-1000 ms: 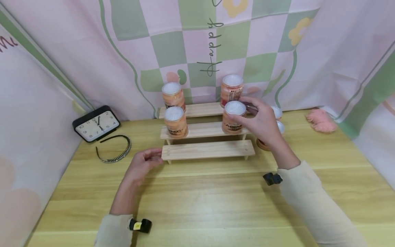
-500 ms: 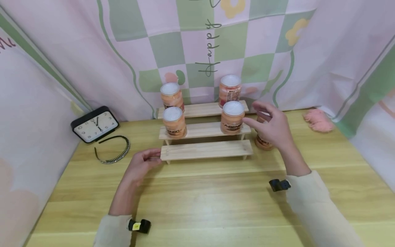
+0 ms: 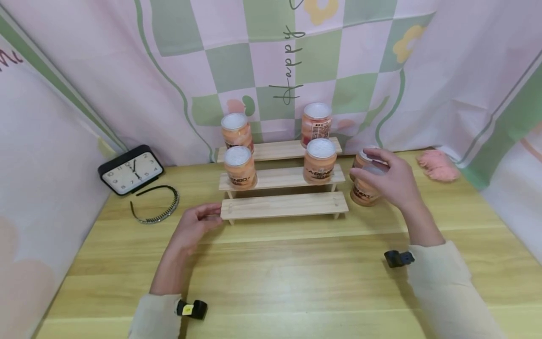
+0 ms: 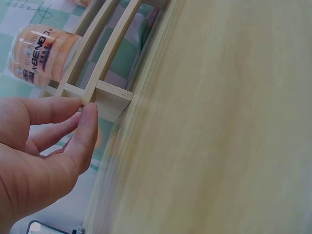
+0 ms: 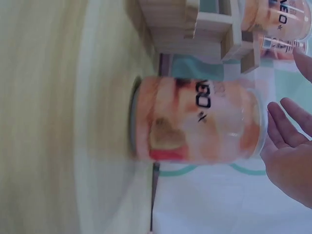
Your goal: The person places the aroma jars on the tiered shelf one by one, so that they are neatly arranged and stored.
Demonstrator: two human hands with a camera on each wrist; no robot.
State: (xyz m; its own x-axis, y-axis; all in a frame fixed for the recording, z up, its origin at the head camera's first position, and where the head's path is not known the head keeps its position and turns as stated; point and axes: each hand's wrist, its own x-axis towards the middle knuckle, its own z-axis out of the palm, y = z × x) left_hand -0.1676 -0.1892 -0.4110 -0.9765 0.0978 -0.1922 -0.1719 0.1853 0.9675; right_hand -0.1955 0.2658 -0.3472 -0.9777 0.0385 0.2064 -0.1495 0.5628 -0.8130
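Observation:
A three-tier wooden stand (image 3: pixel 283 206) occupies the middle of the table. My left hand (image 3: pixel 192 230) pinches the left end of its lowest board between thumb and fingers, as the left wrist view shows. To the right of the stand, my right hand (image 3: pixel 398 183) hovers with spread fingers around the lid of an orange-peach can (image 3: pixel 364 194) standing upright on the table. In the right wrist view the fingers sit close to that can's (image 5: pixel 204 122) lid end; contact cannot be made out. Another can (image 3: pixel 359 160) stands behind it, partly hidden by the hand.
The middle board bears a left can (image 3: pixel 240 173) and a right can (image 3: pixel 319 165). On the top board are a left can (image 3: pixel 237 135) and a right can (image 3: pixel 316 128). A clock (image 3: pixel 132 170) and headband (image 3: pixel 163 214) lie left; a pink fluffy bundle (image 3: pixel 438 165) lies far right.
My right hand has let go of the can on the middle board's right end and moved right to the cans on the table. The left hand has kept its place on the stand.

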